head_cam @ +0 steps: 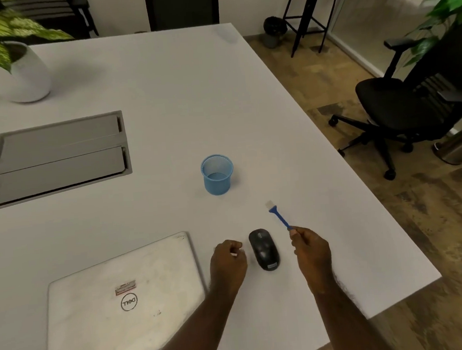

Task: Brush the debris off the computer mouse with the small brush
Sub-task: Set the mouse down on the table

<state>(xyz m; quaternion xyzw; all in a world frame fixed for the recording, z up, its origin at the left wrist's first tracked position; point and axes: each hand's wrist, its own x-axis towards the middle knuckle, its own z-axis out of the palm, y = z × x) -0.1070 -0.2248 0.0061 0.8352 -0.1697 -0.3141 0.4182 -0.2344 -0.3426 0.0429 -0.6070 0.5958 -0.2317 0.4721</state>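
A black computer mouse (pixel 264 249) lies on the white table (pixel 150 98) between my two hands. My right hand (pixel 310 254) is just right of it and grips the end of a small blue brush (pixel 279 217). The brush's pale bristles point up and away, beyond the mouse and clear of it. My left hand (pixel 227 262) rests on the table just left of the mouse, fingers curled in a loose fist with nothing in it. I cannot make out any debris on the mouse.
A blue mesh cup (pixel 217 174) stands behind the mouse. A closed silver laptop (pixel 123 300) lies at the front left. A grey cable hatch (pixel 56 159) and a potted plant (pixel 11 61) sit further left. The table's right edge is near, with an office chair (pixel 400 108) beyond.
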